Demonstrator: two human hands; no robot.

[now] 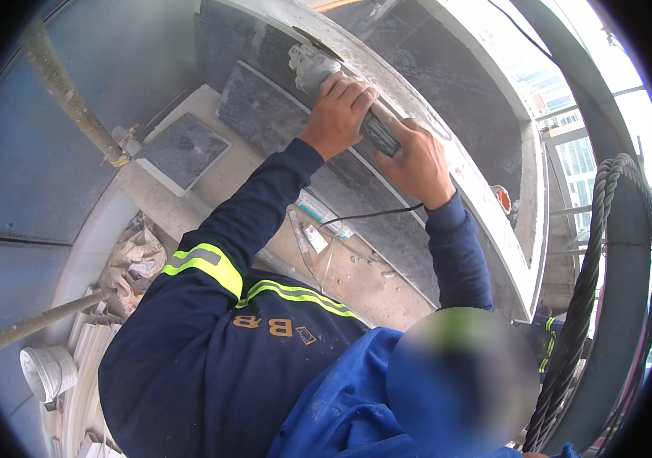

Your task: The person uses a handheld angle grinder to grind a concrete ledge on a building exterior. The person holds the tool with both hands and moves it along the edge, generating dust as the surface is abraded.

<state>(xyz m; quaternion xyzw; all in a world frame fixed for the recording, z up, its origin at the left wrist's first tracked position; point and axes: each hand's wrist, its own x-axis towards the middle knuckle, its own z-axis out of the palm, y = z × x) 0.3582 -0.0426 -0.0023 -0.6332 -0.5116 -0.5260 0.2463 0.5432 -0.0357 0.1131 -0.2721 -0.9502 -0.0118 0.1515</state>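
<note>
My two hands grip a dust-coated angle grinder (381,134) with a thin disc (318,43). My left hand (343,111) is wrapped round it near the dusty head, and my right hand (420,162) closes round the rear of the body. The disc lies along the inner edge of a curved, pale ledge (486,214); whether it touches is unclear. A black cord (375,214) runs from by my right wrist down to the floor. Beneath the grinder lie long dark grey stone slabs (265,103), dusty on top.
A square grey tile (183,150) lies left of the slabs. Further left are a metal pole (70,91), a crumpled bag (133,259), a white bucket (49,372) and pale strips (93,359). A thick wire rope (597,252) hangs at right, near a striped dark garment (548,343).
</note>
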